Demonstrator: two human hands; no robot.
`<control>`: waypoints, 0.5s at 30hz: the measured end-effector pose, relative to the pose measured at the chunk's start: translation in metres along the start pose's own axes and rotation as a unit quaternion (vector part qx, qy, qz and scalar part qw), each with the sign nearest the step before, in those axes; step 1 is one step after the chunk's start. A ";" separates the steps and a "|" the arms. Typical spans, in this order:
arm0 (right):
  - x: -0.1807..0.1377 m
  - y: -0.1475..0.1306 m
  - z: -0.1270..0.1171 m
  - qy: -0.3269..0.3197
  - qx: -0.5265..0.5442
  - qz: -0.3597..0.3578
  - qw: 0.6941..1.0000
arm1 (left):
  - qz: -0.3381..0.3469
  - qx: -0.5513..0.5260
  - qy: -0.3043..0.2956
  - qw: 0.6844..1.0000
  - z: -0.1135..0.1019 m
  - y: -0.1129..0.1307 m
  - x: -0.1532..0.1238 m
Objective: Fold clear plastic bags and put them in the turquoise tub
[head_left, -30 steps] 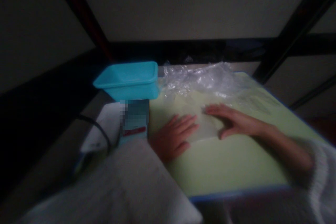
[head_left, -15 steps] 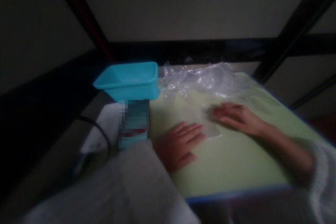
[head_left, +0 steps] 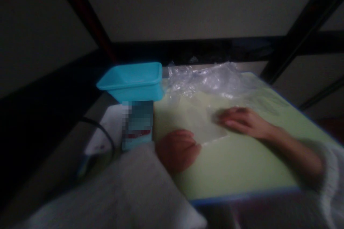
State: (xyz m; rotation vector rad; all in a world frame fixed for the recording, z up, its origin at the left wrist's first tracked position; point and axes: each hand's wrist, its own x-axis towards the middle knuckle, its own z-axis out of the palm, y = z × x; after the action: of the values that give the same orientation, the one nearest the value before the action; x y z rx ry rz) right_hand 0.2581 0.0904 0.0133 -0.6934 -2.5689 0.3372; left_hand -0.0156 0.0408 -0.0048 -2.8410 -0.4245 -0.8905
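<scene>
A flat clear plastic bag [head_left: 205, 127] lies on the light green tabletop [head_left: 231, 168] between my hands. My left hand [head_left: 178, 152] is closed at the bag's near left corner, its fingers curled and the thumb against them. That corner is hidden in the grip. At the bag's right side rests my right hand [head_left: 242, 121], palm down, fingers stretched toward the left and touching the sheet. Its fingertips are dark and blurred.
Behind the bag is a heap of crumpled clear plastic [head_left: 212, 80]. A turquoise basin [head_left: 131, 87] stands at the back left. In front of it lies a box with a blurred-out top [head_left: 138, 125], beside a white object [head_left: 104, 132] and a dark cable [head_left: 103, 130].
My left hand has gone from spread flat over the bag to curled fingers, drawn back slightly left at its corner. My right hand has hardly moved.
</scene>
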 end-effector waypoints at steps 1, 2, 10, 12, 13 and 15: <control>0.000 0.000 0.000 -0.004 0.001 0.000 1.000 | 0.000 -0.007 0.002 1.000 0.002 0.001 0.001; 0.000 0.001 0.000 -0.007 0.002 0.001 1.000 | -0.004 -0.011 0.011 1.000 0.004 0.001 0.001; 0.001 0.005 0.001 -0.011 -0.029 0.011 0.999 | -0.001 -0.062 -0.035 0.997 0.006 0.009 0.009; 0.001 0.007 0.002 -0.013 -0.039 0.008 0.999 | 0.003 -0.077 -0.064 0.995 0.004 0.011 0.011; 0.001 0.009 0.003 -0.015 -0.043 0.007 0.999 | 0.006 -0.083 -0.073 0.994 0.003 0.012 0.012; 0.001 0.011 0.006 -0.018 -0.054 0.007 0.998 | 0.011 -0.090 -0.093 0.992 0.003 0.014 0.012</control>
State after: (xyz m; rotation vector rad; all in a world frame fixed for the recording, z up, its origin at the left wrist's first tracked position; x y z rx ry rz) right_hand 0.2587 0.0996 0.0050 -0.7512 -2.6341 0.2182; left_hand 0.0002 0.0309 -0.0009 -3.1019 -0.3469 -0.6957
